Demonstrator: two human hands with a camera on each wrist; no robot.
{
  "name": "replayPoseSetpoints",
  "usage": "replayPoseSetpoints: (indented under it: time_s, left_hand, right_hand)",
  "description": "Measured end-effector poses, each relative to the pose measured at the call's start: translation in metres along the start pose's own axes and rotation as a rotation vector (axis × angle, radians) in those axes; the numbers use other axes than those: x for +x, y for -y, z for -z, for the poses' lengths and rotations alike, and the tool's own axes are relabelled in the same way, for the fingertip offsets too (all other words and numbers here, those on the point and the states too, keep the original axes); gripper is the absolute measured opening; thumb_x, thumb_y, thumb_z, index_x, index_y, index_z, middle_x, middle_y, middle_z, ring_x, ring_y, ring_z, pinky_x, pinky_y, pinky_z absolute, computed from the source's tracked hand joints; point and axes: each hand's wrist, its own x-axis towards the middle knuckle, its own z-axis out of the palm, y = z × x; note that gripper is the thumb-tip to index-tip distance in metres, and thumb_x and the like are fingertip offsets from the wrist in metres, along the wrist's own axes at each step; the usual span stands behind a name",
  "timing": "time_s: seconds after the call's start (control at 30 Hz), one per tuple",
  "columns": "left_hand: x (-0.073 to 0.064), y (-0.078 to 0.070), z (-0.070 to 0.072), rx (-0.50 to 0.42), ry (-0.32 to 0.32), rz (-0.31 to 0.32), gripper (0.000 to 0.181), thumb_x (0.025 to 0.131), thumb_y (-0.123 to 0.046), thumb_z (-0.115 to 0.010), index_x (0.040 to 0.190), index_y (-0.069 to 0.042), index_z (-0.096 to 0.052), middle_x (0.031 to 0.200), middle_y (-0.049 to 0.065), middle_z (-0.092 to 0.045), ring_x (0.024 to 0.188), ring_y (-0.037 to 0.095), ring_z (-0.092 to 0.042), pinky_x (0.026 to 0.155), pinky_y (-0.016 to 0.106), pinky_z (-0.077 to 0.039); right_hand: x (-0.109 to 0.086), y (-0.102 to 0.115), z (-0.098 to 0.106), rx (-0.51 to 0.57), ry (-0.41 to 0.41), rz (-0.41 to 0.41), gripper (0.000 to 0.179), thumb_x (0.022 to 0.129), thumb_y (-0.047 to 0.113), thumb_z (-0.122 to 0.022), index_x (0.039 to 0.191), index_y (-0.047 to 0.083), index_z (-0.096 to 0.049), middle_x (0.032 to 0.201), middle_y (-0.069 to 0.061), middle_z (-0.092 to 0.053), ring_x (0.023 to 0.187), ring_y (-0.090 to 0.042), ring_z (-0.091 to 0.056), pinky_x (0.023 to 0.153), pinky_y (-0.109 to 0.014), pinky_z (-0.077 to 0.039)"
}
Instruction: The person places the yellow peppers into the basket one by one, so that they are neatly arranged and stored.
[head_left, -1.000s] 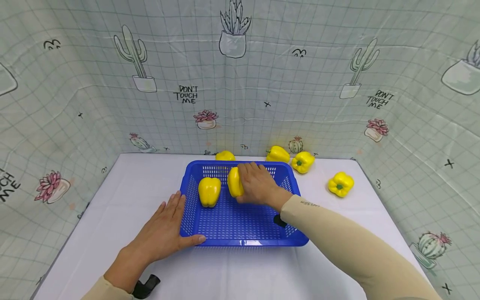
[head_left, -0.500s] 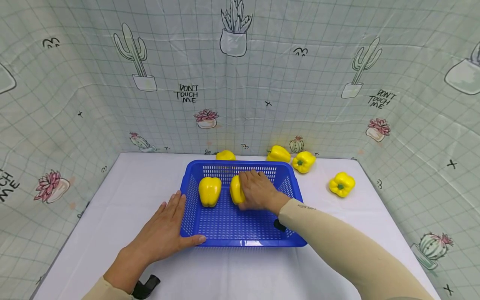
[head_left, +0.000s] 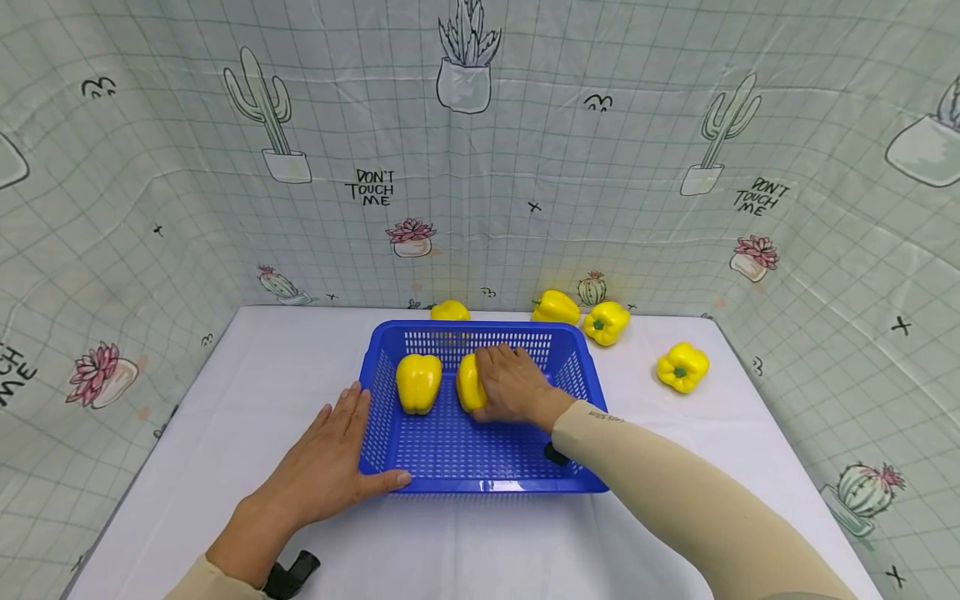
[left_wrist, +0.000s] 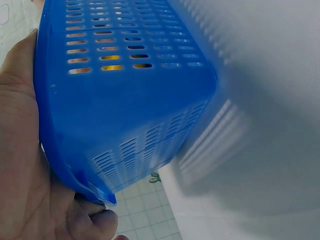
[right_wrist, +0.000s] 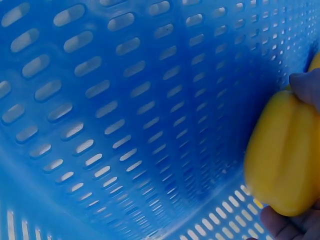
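A blue perforated plastic basket (head_left: 480, 486) stands on the table. Inside it, toward the left, sits one yellow bell pepper (head_left: 418, 384). My right hand (head_left: 513, 385) reaches into the basket and grips a second yellow bell pepper (head_left: 471, 383), low over the floor to the right of the first. In the right wrist view, thumb and fingers hold this pepper (right_wrist: 285, 155) from opposite sides. My left hand (head_left: 322, 458) rests with straight fingers along the basket's left rim, its thumb over the front left corner. The left wrist view shows the hand (left_wrist: 30, 150) against the basket's outer rim.
Behind the basket a yellow pepper (head_left: 450, 311) is partly hidden by the rim. Two more peppers, one lying on its side (head_left: 556, 307) and one showing its stem (head_left: 606, 323), are at the back right. Another pepper (head_left: 682, 367) lies farther right. A patterned cloth (head_left: 480, 167) surrounds the table.
My right hand has lowered the gripped pepper a little toward the near side, deeper into the basket. The left hand has stayed at the rim.
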Motion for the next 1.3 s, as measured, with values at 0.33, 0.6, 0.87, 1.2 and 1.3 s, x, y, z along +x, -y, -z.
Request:
replayPoseSetpoints:
  time_s: [0.33, 0.6, 0.87, 1.2, 1.3]
  left_hand:
    - [0.001, 0.000, -0.001, 0.000, -0.009, 0.001, 0.133, 0.081, -0.085, -0.065, 0.163, 0.011, -0.023, 0.171, 0.032, -0.019, 0.158, 0.048, -0.025, 0.129, 0.063, -0.019]
    - [0.001, -0.001, 0.000, 0.002, -0.003, 0.004, 0.131, 0.082, -0.081, -0.069, 0.163, 0.011, -0.022, 0.171, 0.032, -0.019, 0.159, 0.048, -0.024, 0.129, 0.063, -0.019]
    - [0.000, -0.003, 0.001, 0.002, -0.003, 0.001, 0.128, 0.084, -0.077, -0.072, 0.162, 0.011, -0.023, 0.171, 0.033, -0.019, 0.158, 0.049, -0.026, 0.129, 0.063, -0.020]
    - [-0.001, -0.003, 0.001, 0.003, 0.003, 0.006, 0.131, 0.082, -0.081, -0.069, 0.162, 0.011, -0.023, 0.171, 0.033, -0.019, 0.158, 0.048, -0.025, 0.129, 0.063, -0.020]
    - [-0.001, -0.002, 0.001, 0.006, -0.002, 0.005, 0.130, 0.082, -0.081, -0.069, 0.162, 0.011, -0.023, 0.171, 0.033, -0.019, 0.158, 0.048, -0.025, 0.129, 0.063, -0.020]
  right_hand:
    - [0.001, -0.001, -0.003, -0.005, 0.019, -0.020, 0.089, 0.083, 0.063, -0.080, 0.141, 0.003, -0.048, 0.127, -0.011, -0.063, 0.114, -0.029, -0.058, 0.099, -0.044, -0.052]
    - [0.000, -0.003, -0.003, 0.008, -0.001, -0.020, 0.093, 0.079, 0.066, -0.082, 0.140, 0.004, -0.048, 0.122, -0.009, -0.062, 0.112, -0.028, -0.058, 0.096, -0.044, -0.052]
    - [-0.001, -0.003, -0.002, 0.011, 0.004, -0.021, 0.104, 0.079, 0.071, -0.081, 0.148, 0.003, -0.043, 0.133, -0.012, -0.061, 0.121, -0.030, -0.058, 0.105, -0.048, -0.051]
    - [-0.004, -0.004, 0.012, 0.047, -0.050, -0.041, 0.103, 0.083, 0.075, -0.072, 0.149, 0.002, -0.041, 0.133, -0.015, -0.061, 0.119, -0.032, -0.058, 0.107, -0.050, -0.050]
    - [-0.005, -0.006, 0.021, 0.034, -0.063, -0.046, 0.105, 0.086, 0.076, -0.069, 0.152, 0.001, -0.040, 0.138, -0.017, -0.060, 0.123, -0.033, -0.058, 0.108, -0.051, -0.050]
